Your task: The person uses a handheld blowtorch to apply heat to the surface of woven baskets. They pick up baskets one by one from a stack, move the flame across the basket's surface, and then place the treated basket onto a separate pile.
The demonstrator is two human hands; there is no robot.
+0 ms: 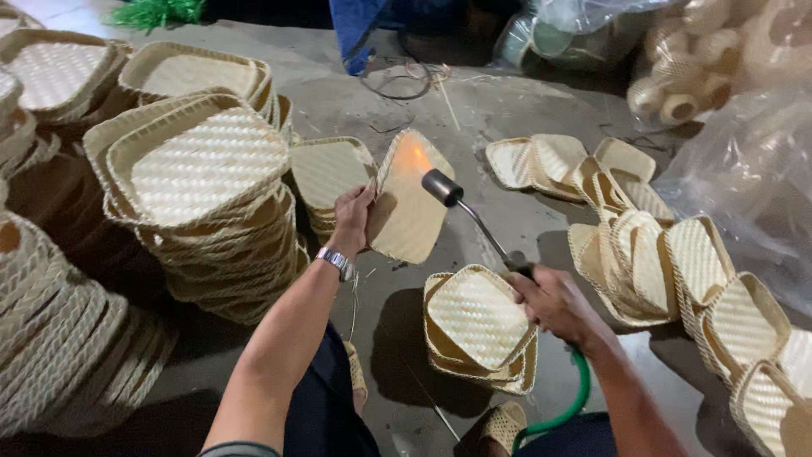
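My left hand [351, 222] is closed on the near edge of a woven tray [408, 206], fingers wrapped over the rim and thumb behind, holding it up on edge above the concrete floor [499, 110] with its underside turned toward the flame. My right hand [554, 300] is curled tight around the handle of a gas torch [474, 222], whose metal nozzle sits just beside the tray's upper corner, an orange flame licking the weave there; a green hose [568, 404] trails from the handle back toward my lap. I judge the tray to be very light and fairly stiff at the bound rim but springy across the thin woven middle, dry and easy to scorch, so the rim is the place to grip, well away from the heated corner. A pinch there looks enough; squeezing the flat centre would likely buckle the strips. A short stack of trays [478, 326] sits just below the torch, a tall pile [203, 190] stands to my left, and loose trays [643, 245] lean in a row to my right.
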